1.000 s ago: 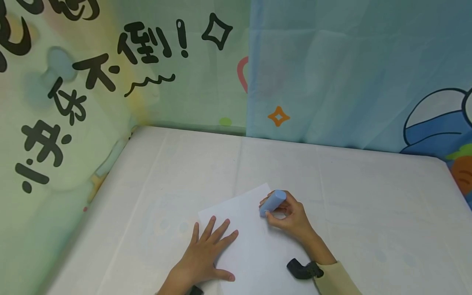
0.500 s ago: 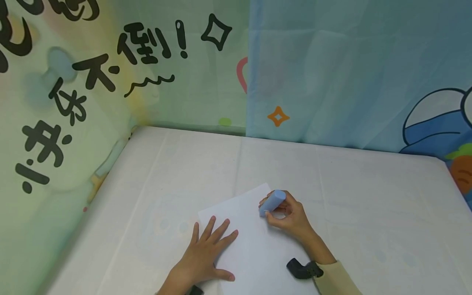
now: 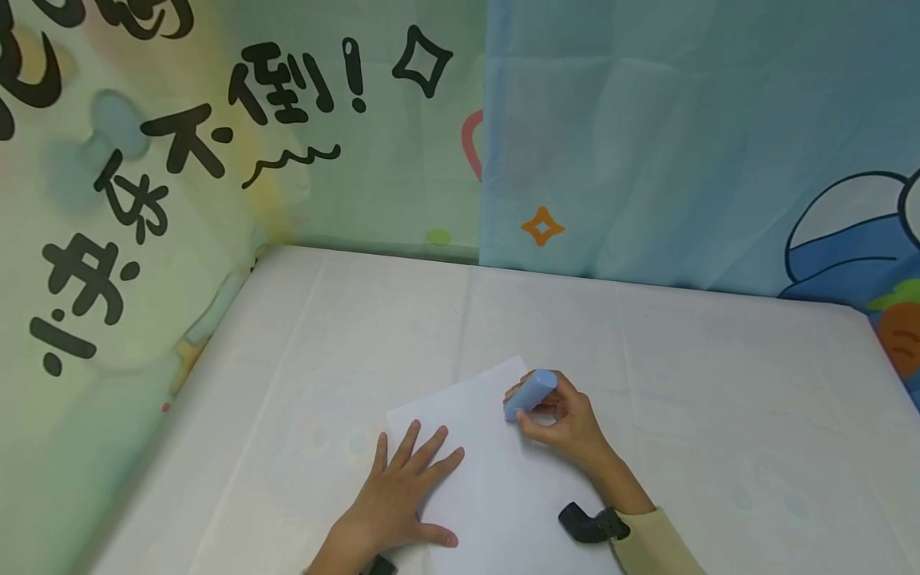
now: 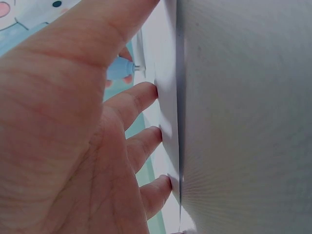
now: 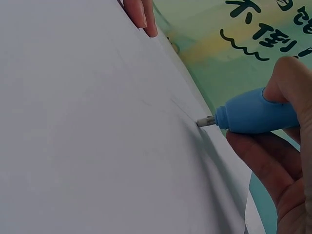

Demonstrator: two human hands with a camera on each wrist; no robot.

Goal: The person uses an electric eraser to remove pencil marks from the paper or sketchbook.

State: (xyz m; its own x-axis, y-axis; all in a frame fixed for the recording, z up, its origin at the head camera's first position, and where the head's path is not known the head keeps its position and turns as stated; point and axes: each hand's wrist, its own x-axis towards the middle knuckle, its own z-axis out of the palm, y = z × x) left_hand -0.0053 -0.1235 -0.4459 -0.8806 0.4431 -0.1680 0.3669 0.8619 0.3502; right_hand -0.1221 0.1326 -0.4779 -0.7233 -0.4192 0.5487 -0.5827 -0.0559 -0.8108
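Observation:
A light blue electric eraser (image 3: 530,395) is pinched between the thumb and fingers of my right hand (image 3: 573,427), near the upper right edge of a white sheet of paper (image 3: 496,487). In the right wrist view the eraser's pale narrow tip (image 5: 202,122) points at the sheet and appears to touch it. Faint grey lines (image 5: 183,108) show on the paper close to that tip. My left hand (image 3: 402,495) rests with spread fingers over the sheet's left edge. The left wrist view shows its fingertips pressing on the paper.
A white cloth covers the table (image 3: 345,335). Printed curtains (image 3: 647,144) hang along its back and left sides. A black strap piece (image 3: 589,525) sits at the right wrist, over the sheet.

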